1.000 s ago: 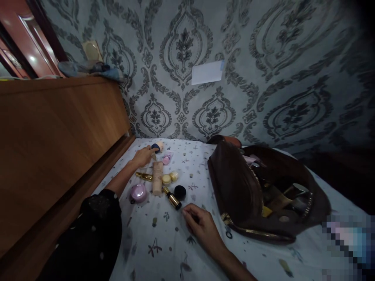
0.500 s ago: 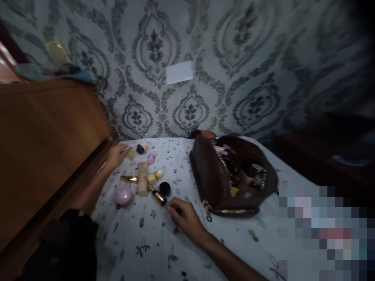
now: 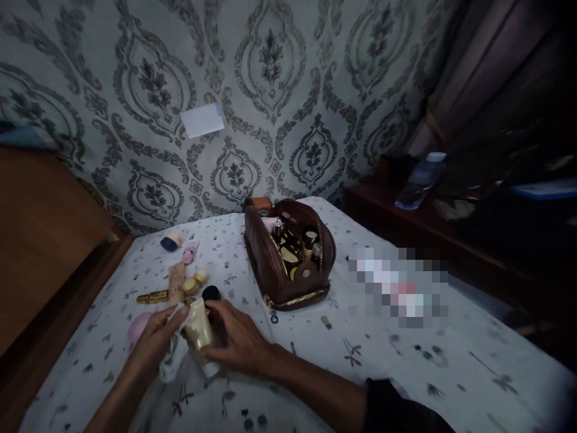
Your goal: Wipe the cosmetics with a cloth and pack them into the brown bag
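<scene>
My right hand point(image 3: 241, 340) is closed round a pale gold squeeze tube point(image 3: 199, 325), which tilts with its white end toward me. My left hand point(image 3: 155, 337) pinches a crumpled white wipe point(image 3: 174, 358) against the tube's left side. Just beyond my hands lie a beige tube point(image 3: 177, 279), a gold cylinder point(image 3: 153, 297), a small yellow pot point(image 3: 191, 285) and a round black lid point(image 3: 211, 293). A pink rounded case point(image 3: 137, 328) is partly hidden behind my left hand.
An unzipped brown cosmetic bag point(image 3: 256, 258) with several items inside stands on the patterned bedsheet point(image 3: 324, 367). Farther back lie a navy-capped item point(image 3: 171, 242) and a small purple tube point(image 3: 190, 252). Wooden furniture point(image 3: 49, 240) borders the left; a clear bottle point(image 3: 419, 183) stands right.
My left hand has come from the far left toward me, and the gold tube is now between both hands with a white wipe. My right hand has closed on the tube. The view has turned right.
</scene>
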Motion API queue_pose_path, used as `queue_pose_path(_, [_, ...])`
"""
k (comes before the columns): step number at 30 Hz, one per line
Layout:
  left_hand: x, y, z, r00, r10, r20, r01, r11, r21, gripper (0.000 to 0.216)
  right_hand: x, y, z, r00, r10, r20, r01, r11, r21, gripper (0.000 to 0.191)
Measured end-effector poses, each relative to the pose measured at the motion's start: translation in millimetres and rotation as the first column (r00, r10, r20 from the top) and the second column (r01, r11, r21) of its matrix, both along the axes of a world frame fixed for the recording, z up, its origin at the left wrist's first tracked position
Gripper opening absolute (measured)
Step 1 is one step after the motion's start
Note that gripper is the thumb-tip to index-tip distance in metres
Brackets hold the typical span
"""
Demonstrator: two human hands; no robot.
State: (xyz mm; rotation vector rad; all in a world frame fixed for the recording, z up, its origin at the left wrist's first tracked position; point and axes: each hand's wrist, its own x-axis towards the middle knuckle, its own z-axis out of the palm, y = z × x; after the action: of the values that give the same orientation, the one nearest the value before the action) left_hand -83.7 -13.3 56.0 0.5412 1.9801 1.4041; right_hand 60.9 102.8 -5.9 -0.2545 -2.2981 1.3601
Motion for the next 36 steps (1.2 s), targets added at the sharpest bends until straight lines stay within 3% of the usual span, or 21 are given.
queue_pose_path(4, [-2,-20,-26.0,0.993,0.109,0.032,-0.109,0.994,0.007,0.049,3,-3,-0.3,0.994,0.03,0.103,-0.036,0.998,0.05,0.085])
queue_pose_path(8, [-6,-40,-35.5,0.989,0.148,-0.008,-0.148,0.989,-0.015,0.053,6,-6,-3.3,0.985,0.131,0.108,-0.151,0.967,0.203,0.081])
queue_pose_path(13, [-6,-50,-34.1,0.95,0.067,-0.305,-0.088,0.995,-0.056,0.058,7,-8,-7.9,0.98,0.179,0.093,-0.199,0.93,0.308,0.056])
queue_pose_path(19, [-14,-52,-35.6,0.839,0.0,-0.544,-0.053,0.995,-0.081,0.047,5,-7,-11.3,0.986,0.168,-0.012,-0.158,0.95,0.27,0.036])
queue_pose_path(23, [-17,-55,-36.1,0.745,-0.136,-0.653,-0.046,0.966,-0.255,0.039,4,-6,-13.0,0.986,0.165,-0.015,-0.156,0.956,0.248,0.031])
queue_pose_path(27, [-17,-57,-29.7,0.645,-0.218,-0.732,-0.126,0.915,-0.383,0.036,3,-6,-13.6,0.988,0.152,0.003,-0.149,0.958,0.244,0.031])
queue_pose_path(31, [-7,-54,-13.0,0.616,-0.125,-0.778,-0.132,0.957,-0.259,0.034,3,-7,-9.2,0.983,0.154,0.104,-0.177,0.946,0.273,0.049])
queue_pose_path(34, [11,-44,-7.1,0.607,-0.039,-0.794,-0.04,0.996,-0.08,0.029,1,-8,-6.0,0.981,0.116,0.155,-0.16,0.934,0.318,0.038])
queue_pose_path(36, [26,-34,-11.8,0.566,-0.043,-0.823,0.043,0.999,-0.023,0.026,-1,-8,-5.9,0.982,0.071,0.174,-0.129,0.928,0.35,0.029])
